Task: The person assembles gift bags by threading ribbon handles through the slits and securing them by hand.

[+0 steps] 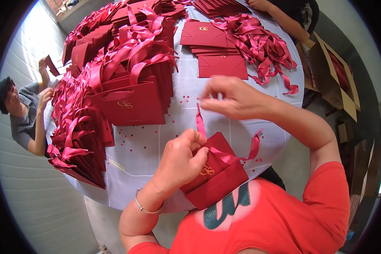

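Observation:
A small dark-red paper gift bag with gold print rests tilted at the table's near edge, against my shirt. My left hand grips its upper edge, thumb and fingers closed near a pink-red satin ribbon. One ribbon end stands up beyond the fingers; another length trails to the right across the bag. Above the upright end is my right hand, blurred, with fingers curled toward it. Whether its fingertips hold the ribbon is not clear.
Rows of red bags with ribbon handles fill the table's left side. Flat red bags and a heap of loose ribbons lie at the far right. Small red paper dots dot the white cloth. Two other people work around the table; an open carton stands right.

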The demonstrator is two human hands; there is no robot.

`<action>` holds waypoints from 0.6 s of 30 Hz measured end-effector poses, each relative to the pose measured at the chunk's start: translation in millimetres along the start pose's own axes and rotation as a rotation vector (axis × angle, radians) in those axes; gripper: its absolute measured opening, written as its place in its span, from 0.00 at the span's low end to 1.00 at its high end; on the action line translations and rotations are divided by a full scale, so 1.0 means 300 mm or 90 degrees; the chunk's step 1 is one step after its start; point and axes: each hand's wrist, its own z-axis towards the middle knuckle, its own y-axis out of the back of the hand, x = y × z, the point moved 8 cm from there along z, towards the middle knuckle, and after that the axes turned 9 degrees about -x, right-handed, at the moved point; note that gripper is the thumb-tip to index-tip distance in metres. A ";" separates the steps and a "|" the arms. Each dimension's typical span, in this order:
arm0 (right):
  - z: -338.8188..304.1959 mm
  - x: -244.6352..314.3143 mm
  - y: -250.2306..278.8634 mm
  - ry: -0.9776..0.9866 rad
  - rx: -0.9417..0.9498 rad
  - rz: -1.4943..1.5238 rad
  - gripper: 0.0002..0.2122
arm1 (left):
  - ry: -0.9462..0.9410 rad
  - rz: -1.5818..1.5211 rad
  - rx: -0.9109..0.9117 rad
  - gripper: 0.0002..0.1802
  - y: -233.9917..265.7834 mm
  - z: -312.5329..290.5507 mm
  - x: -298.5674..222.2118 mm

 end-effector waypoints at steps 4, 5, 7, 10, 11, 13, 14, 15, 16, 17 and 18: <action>-0.238 0.027 -0.041 0.075 0.203 -0.048 0.15 | -0.004 0.053 0.008 0.08 -0.007 0.020 0.041; -0.277 0.050 -0.044 0.104 0.192 -0.056 0.13 | -0.005 0.040 0.005 0.09 -0.010 0.023 0.045; -0.332 0.040 -0.053 0.119 0.150 -0.080 0.10 | 0.001 0.040 0.013 0.10 -0.020 0.034 0.052; -0.333 0.037 0.003 -0.018 0.102 -0.004 0.06 | 0.003 0.075 0.007 0.10 -0.020 0.038 0.061; -0.344 0.005 0.020 -0.188 0.112 0.067 0.05 | -0.006 0.104 0.000 0.10 -0.018 0.037 0.060; -0.353 0.018 0.040 -0.265 0.088 0.201 0.03 | -0.022 0.120 -0.019 0.09 -0.017 0.035 0.057; -0.347 0.057 0.057 -0.228 0.068 0.276 0.03 | -0.039 0.134 -0.034 0.09 -0.015 0.032 0.049; -0.340 0.084 0.071 -0.190 0.049 0.352 0.04 | -0.038 0.135 -0.040 0.09 -0.013 0.029 0.047; -0.335 0.115 0.077 -0.094 0.082 0.407 0.08 | -0.041 0.139 -0.042 0.08 -0.010 0.027 0.043; -0.331 0.131 0.075 -0.049 0.114 0.502 0.10 | -0.045 0.141 -0.040 0.08 -0.012 0.028 0.037; -0.330 0.149 0.075 -0.003 0.146 0.596 0.13 | -0.045 0.140 -0.042 0.08 -0.005 0.031 0.032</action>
